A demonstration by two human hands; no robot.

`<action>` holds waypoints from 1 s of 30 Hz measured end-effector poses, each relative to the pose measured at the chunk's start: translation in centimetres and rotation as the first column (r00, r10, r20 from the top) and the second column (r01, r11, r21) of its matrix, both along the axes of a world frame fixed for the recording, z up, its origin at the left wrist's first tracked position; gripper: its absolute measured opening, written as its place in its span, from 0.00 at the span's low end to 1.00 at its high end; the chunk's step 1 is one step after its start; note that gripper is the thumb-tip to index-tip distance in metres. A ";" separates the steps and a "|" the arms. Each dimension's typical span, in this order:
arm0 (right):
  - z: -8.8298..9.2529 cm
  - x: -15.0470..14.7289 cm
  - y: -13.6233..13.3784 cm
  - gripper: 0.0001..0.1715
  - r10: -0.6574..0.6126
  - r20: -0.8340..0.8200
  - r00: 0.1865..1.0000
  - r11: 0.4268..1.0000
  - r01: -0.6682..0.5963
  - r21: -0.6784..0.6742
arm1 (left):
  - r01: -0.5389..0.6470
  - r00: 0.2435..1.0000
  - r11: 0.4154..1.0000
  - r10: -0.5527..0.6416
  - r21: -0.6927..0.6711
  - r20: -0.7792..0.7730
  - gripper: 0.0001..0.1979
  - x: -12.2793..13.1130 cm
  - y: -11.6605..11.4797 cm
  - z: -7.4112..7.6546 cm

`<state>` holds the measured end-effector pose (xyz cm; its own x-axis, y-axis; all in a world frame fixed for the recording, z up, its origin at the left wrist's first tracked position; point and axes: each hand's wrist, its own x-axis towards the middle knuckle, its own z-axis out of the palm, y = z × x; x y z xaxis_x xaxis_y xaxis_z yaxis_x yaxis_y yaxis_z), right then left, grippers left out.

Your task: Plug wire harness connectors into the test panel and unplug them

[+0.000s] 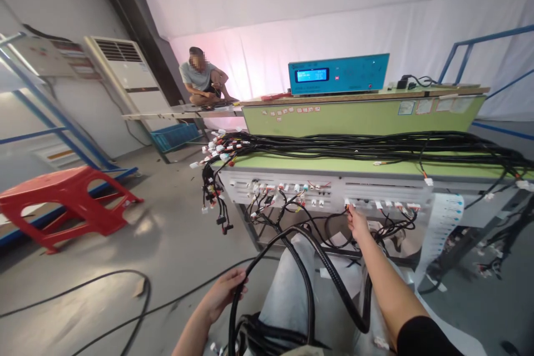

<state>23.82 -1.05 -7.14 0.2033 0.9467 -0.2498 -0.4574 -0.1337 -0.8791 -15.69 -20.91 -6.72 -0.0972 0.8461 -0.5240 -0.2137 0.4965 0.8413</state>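
Observation:
My left hand [223, 291] is closed round a thick black sleeved cable [258, 258] that loops up over my lap. My right hand [357, 222] reaches forward, its fingers pinched on a small connector [347, 207] at the white socket panel [329, 188] on the front of the green test bench [359, 117]. Several plugs with thin wires sit in that panel. A long bundle of black wire harnesses [375, 147] lies across the bench top, its white and red connector ends [217, 147] hanging off the left end.
A blue tester box [337, 73] with a lit display stands on the bench's upper shelf. A red plastic stool [69, 203] is on the floor at left, loose black cables [125, 278] near it. A person [202, 78] sits on a raised platform behind; an air-conditioning unit [125, 75] stands beside.

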 end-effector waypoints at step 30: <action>1.6 3.1 -4.4 0.22 0.210 0.224 0.952 0.904 -0.276 0.326 | 0.036 0.998 0.998 -0.038 -0.049 -0.048 0.16 0.2 0.0 0.1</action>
